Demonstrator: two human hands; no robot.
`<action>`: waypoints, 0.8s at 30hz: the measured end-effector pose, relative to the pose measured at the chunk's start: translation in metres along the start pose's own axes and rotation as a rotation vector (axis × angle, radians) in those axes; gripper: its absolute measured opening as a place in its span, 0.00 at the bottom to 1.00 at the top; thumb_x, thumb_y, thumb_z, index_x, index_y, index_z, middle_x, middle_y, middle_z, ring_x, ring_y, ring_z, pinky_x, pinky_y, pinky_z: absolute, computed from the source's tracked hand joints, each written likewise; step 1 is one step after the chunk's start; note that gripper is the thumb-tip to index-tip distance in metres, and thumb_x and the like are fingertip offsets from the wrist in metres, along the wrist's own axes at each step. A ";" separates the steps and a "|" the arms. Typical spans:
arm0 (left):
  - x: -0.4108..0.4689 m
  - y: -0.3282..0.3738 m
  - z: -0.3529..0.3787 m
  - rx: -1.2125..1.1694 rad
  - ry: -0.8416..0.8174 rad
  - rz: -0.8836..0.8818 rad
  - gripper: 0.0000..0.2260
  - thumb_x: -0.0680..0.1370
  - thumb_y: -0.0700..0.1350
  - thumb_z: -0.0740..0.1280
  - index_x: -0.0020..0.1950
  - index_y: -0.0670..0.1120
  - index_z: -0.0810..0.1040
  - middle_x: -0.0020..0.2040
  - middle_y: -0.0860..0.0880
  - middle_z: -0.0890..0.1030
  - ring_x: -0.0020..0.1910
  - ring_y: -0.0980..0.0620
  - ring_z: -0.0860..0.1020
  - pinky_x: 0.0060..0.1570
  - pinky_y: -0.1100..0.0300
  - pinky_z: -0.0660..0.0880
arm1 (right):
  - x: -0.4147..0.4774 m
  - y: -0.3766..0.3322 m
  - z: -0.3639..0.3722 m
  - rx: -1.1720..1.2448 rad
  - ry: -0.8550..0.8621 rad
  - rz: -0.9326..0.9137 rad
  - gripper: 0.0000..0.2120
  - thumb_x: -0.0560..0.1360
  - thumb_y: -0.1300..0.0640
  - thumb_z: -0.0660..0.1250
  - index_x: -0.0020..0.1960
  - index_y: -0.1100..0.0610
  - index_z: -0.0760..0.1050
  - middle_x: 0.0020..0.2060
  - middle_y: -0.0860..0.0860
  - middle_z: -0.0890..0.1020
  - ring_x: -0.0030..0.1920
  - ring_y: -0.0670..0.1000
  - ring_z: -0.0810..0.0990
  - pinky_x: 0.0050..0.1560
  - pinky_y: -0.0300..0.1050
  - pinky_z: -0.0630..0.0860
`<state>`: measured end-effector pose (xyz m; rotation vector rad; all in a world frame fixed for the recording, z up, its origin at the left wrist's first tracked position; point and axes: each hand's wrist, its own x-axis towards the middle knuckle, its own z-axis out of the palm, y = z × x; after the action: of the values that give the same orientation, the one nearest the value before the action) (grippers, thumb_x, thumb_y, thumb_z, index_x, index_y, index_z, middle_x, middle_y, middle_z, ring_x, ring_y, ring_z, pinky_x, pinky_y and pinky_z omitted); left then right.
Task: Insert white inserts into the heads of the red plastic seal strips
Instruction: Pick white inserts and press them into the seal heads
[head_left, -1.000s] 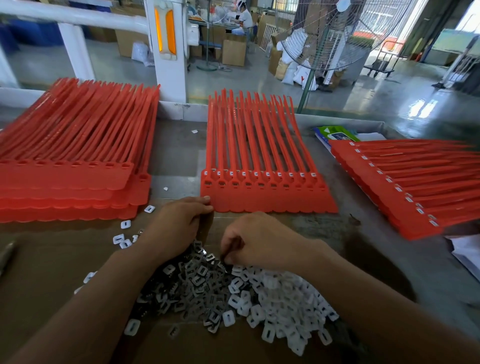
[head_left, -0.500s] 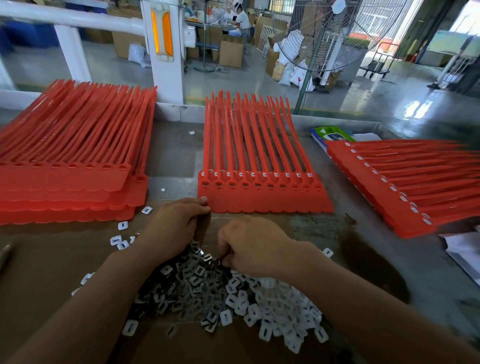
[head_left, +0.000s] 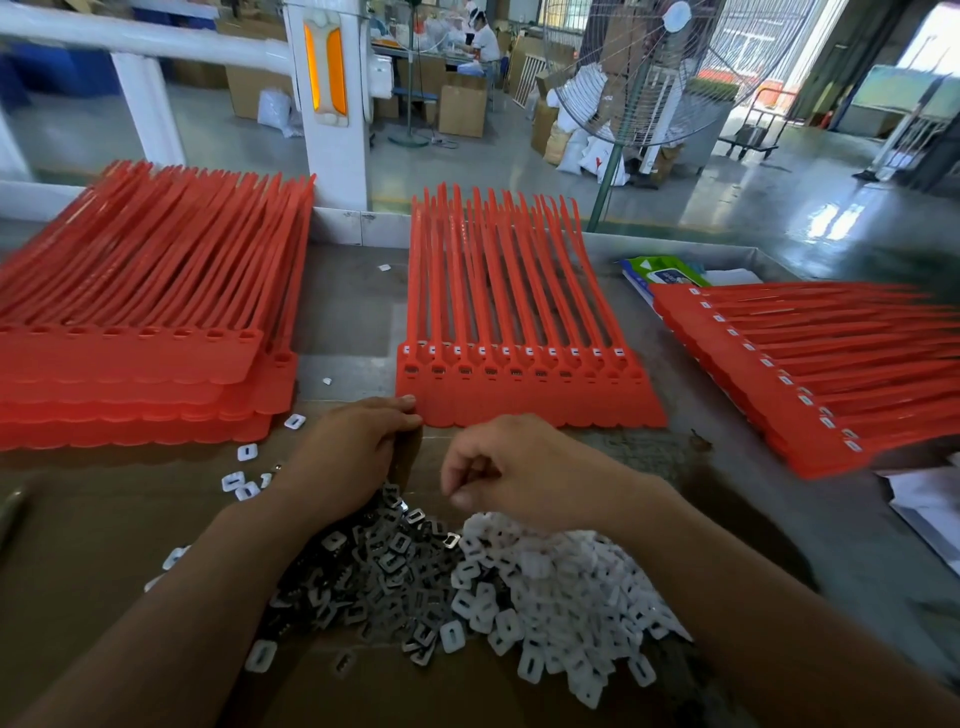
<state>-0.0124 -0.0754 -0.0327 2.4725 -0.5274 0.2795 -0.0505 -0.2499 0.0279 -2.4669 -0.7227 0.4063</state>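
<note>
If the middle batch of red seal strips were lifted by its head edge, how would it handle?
The middle batch would probably come up as one piece, since its heads look joined in a band. The long thin tails would likely droop and fan; their tips already splay unevenly. Probably light: thin plastic.

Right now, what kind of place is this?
Most likely a factory assembly bench. Stacks of red strips lie beside a heap of white inserts, and behind them is a shop floor with cartons and a big fan.
</note>
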 end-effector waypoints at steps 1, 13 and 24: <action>0.000 0.000 0.000 -0.001 -0.002 -0.003 0.17 0.75 0.31 0.59 0.60 0.42 0.77 0.66 0.49 0.72 0.65 0.53 0.69 0.57 0.78 0.52 | -0.001 0.003 -0.003 0.008 0.012 0.008 0.04 0.73 0.62 0.67 0.46 0.55 0.79 0.35 0.38 0.75 0.37 0.34 0.73 0.41 0.25 0.69; -0.002 0.002 -0.002 0.049 0.009 -0.010 0.18 0.75 0.33 0.58 0.60 0.45 0.77 0.62 0.48 0.76 0.62 0.51 0.73 0.61 0.66 0.62 | 0.006 0.090 -0.046 0.103 0.521 0.335 0.07 0.72 0.64 0.68 0.40 0.53 0.78 0.39 0.47 0.80 0.40 0.42 0.76 0.41 0.33 0.69; -0.002 0.004 -0.003 0.046 0.026 -0.021 0.17 0.74 0.32 0.60 0.58 0.44 0.79 0.61 0.47 0.77 0.61 0.50 0.74 0.56 0.73 0.59 | 0.017 0.125 -0.058 0.177 0.618 0.544 0.06 0.74 0.65 0.65 0.47 0.61 0.80 0.45 0.50 0.79 0.48 0.46 0.75 0.46 0.36 0.66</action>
<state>-0.0164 -0.0761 -0.0293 2.5138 -0.4889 0.3183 0.0391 -0.3529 0.0023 -2.3870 0.2312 -0.1122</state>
